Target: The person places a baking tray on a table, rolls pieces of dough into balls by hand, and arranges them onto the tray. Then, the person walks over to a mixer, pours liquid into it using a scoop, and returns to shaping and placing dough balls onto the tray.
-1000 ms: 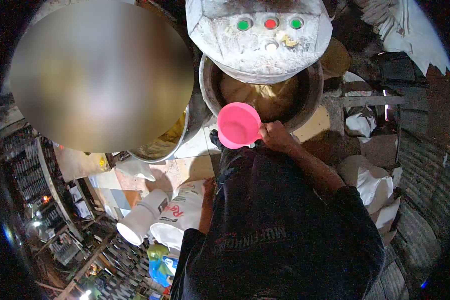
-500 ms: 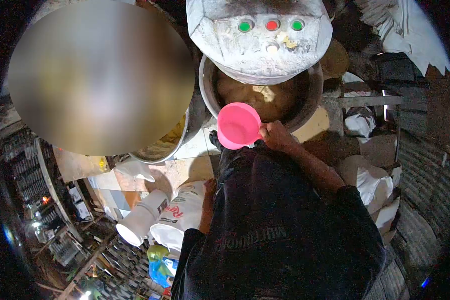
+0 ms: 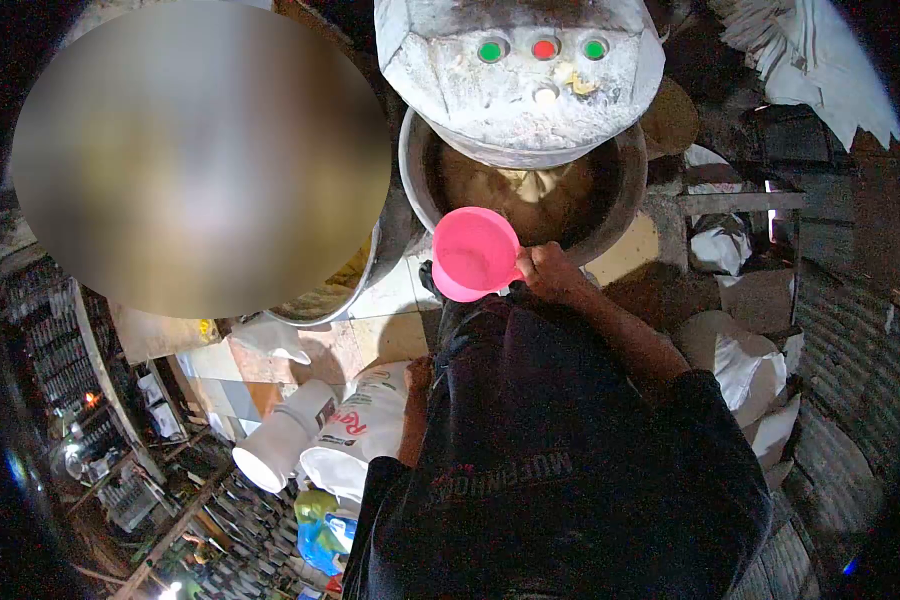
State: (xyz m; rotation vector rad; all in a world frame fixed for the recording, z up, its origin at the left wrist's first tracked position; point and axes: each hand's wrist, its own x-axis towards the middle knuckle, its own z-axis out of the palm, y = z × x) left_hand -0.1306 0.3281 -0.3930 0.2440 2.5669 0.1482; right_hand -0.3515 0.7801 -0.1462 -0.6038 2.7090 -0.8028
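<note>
My right hand (image 3: 548,270) is closed on the handle of a pink dipper (image 3: 475,254), held at the near edge of a big metal mixing bowl (image 3: 625,185). Brownish dough or batter (image 3: 530,205) lies in the bowl, under a flour-dusted white machine head (image 3: 520,95) with green and red buttons. My left hand (image 3: 419,374) hangs low at my side, by the rim of a white printed bucket (image 3: 370,420); its fingers are too dark and small to make out.
A second metal bowl (image 3: 320,303) stands at the left, partly covered by a large blurred area. A white container (image 3: 275,445) leans beside the printed bucket. White sacks (image 3: 745,375) are at the right, near corrugated sheeting (image 3: 845,330).
The contents of the mixing bowl have shifted in shape under the machine head. The pink dipper has moved very slightly left and down; my left hand stays where it was.
</note>
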